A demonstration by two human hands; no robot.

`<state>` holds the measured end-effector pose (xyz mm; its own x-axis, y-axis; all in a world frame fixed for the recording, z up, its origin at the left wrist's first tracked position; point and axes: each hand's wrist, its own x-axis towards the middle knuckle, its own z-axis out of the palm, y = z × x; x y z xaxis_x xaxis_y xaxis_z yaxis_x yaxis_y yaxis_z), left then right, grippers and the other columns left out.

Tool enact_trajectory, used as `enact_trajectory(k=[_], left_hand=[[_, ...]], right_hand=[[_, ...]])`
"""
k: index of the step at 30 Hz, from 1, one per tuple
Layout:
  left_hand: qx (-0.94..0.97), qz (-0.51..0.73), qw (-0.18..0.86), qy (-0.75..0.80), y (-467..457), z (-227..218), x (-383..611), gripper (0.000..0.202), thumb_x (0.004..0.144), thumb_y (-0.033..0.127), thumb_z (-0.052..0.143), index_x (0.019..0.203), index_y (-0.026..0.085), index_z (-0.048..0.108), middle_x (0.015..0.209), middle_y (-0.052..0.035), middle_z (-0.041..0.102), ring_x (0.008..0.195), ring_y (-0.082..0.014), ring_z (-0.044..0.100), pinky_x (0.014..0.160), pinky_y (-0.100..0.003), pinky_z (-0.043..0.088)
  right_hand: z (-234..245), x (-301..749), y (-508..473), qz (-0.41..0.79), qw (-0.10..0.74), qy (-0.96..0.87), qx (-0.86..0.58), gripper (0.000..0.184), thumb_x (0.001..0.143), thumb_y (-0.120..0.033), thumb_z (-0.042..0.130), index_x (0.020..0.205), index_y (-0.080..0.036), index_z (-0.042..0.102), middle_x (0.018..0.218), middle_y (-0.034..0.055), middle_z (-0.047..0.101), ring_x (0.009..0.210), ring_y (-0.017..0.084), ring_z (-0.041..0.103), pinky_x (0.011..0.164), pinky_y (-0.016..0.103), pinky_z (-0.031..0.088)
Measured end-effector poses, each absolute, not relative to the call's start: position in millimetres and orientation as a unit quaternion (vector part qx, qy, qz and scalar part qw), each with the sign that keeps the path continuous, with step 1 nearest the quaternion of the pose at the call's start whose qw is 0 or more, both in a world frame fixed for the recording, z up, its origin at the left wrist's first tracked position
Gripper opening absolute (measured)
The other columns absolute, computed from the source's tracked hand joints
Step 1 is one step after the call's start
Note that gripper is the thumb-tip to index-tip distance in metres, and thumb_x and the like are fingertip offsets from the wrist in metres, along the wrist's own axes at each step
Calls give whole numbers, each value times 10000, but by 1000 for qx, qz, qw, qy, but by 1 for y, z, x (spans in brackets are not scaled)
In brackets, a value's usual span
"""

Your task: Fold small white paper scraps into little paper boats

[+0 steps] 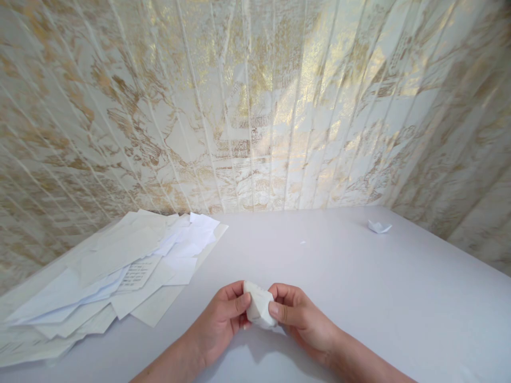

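Between both hands, just above the near part of the white table, is a small folded piece of white paper (259,306) with creased, angled faces. My left hand (223,314) pinches its left edge, thumb in front and fingers behind. On the right edge, my right hand (297,314) grips it the same way, its thumb pressed on the front face. The fingers behind the paper are partly hidden. Below, the hands cast a soft shadow on the tabletop.
A spread pile of loose paper sheets (115,266), some printed, covers the left of the table (359,298). A small folded paper (379,227) lies at the back right, and a tiny paper scrap (302,242) nearer the middle. Patterned walls (255,106) rise behind and at the right.
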<state>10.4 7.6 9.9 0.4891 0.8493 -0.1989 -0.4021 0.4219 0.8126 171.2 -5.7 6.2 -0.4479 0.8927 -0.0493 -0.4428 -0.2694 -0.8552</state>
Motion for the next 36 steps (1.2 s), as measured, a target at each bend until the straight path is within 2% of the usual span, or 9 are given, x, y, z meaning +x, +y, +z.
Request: enact_trajectory(k=[4, 12, 19, 23, 28, 36], left_hand=[[322, 379, 817, 291, 7, 6, 12, 229, 626, 298, 714, 659, 109, 591, 547, 6, 505, 499, -78, 453, 427, -179, 300], [258, 428, 806, 318, 10, 5, 13, 153, 659, 213, 698, 686, 95, 604, 564, 2, 544, 483, -60, 488, 393, -139, 362], [231, 399, 825, 326, 10, 1, 10, 206, 688, 296, 665, 689, 101, 600, 557, -22, 571, 469, -94, 525, 384, -165, 405], [252, 373, 842, 299, 10, 1, 11, 213, 671, 281, 681, 628, 104, 570, 531, -11, 544, 472, -93, 511, 403, -172, 383], [263, 398, 830, 288, 10, 2, 12, 199, 683, 272, 672, 644, 112, 560, 563, -14, 549, 508, -94, 506, 427, -173, 339], [322, 392, 798, 325, 10, 2, 15, 241, 664, 296, 689, 634, 132, 514, 537, 1, 534, 495, -90, 500, 421, -171, 298]], right_hand=[[3, 170, -5, 781, 434, -361, -267, 290, 584, -305, 745, 676, -122, 539, 601, -4, 553, 532, 93, 485, 559, 226, 324], [-2, 172, -1, 786, 455, -322, -266, 237, 635, -251, 717, 732, -119, 546, 619, -2, 566, 556, 91, 506, 568, 224, 364], [-3, 173, 2, 785, 455, -326, -264, 375, 571, -208, 753, 873, -181, 532, 675, -14, 585, 594, 120, 543, 582, 246, 379], [-2, 172, 1, 790, 458, -319, -253, 352, 582, -207, 747, 861, -171, 536, 660, -15, 584, 573, 113, 535, 569, 244, 376], [1, 173, -1, 789, 467, -320, -239, 308, 652, -309, 701, 873, -165, 542, 691, 6, 594, 617, 122, 534, 583, 247, 368], [-4, 172, 1, 760, 480, -358, -254, 394, 563, -213, 764, 884, -161, 540, 661, -13, 581, 547, 88, 482, 521, 212, 286]])
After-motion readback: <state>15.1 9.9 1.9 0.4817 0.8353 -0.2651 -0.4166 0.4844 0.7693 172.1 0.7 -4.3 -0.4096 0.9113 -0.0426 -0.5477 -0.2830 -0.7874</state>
